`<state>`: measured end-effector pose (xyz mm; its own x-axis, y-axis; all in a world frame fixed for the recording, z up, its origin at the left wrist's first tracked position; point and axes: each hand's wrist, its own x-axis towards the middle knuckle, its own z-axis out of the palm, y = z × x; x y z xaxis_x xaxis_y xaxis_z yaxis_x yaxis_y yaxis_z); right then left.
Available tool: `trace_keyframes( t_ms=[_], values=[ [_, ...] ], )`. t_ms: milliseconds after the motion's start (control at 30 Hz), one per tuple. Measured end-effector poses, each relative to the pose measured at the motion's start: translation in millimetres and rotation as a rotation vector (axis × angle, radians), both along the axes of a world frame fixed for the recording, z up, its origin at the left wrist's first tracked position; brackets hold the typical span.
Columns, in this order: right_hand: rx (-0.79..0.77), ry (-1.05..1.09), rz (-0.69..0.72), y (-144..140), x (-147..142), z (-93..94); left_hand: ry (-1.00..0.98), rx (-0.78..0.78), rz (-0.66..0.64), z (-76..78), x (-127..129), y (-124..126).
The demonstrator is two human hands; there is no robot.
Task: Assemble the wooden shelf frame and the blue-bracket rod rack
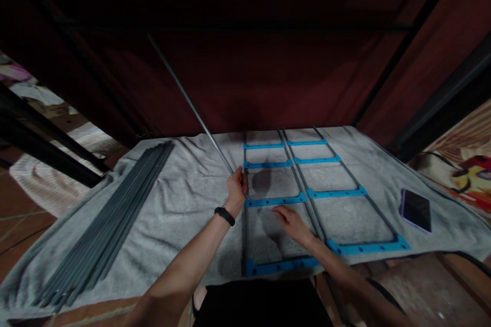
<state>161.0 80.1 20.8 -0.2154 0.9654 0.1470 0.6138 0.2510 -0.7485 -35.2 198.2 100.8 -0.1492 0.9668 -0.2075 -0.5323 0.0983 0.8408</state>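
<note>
My left hand (pixel 237 185), with a black band at the wrist, is closed around the lower end of a long grey metal rod (pixel 187 99). The rod slants up and away to the left over the cloth. Below that hand lies the left ladder-like frame, its thin dark side rods joined by blue brackets (pixel 274 200). My right hand (pixel 290 222) hovers over this frame, just in front of the third bracket, with its fingers loosely extended and nothing visible in them. A second frame with blue brackets (pixel 337 193) lies alongside to the right.
A row of loose grey rods (pixel 111 219) lies on the left of the grey cloth (pixel 184 214). To the right rests a phone (pixel 416 210) with a pale purple edge. A dark red panel (pixel 245 82) rises behind the cloth, and dark metal bars (pixel 49 138) stand at the left.
</note>
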Motion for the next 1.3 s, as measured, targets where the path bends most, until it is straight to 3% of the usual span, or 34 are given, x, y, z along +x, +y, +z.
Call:
trace_keyframes(
  t_ms=[100, 267, 567, 833, 1133, 1300],
  values=[
    [-0.017, -0.302, 0.190, 16, -6, 1.5, 0.043, 0.038, 0.015, -9.3, 11, 1],
    [-0.056, -0.551, 0.190, 24, -16, -1.3, 0.169, 0.095, -0.018, -25.4, 13, -6],
    [-0.067, -0.584, 0.165, 23, -19, 2.7, 0.279, 0.076, -0.032, -38.8, 14, -12],
    [-0.028, -0.578, 0.165, 22, -20, 0.7, 0.383, 0.167, -0.020, -40.4, 19, -25],
    [0.098, -0.503, 0.150, 20, -20, -6.1, 0.468, 0.158, -0.071, -46.9, 21, -35],
    [0.116, -0.492, 0.164, 20, -20, -8.6, 0.537, 0.128, -0.004, -51.4, 20, -37]
  ],
)
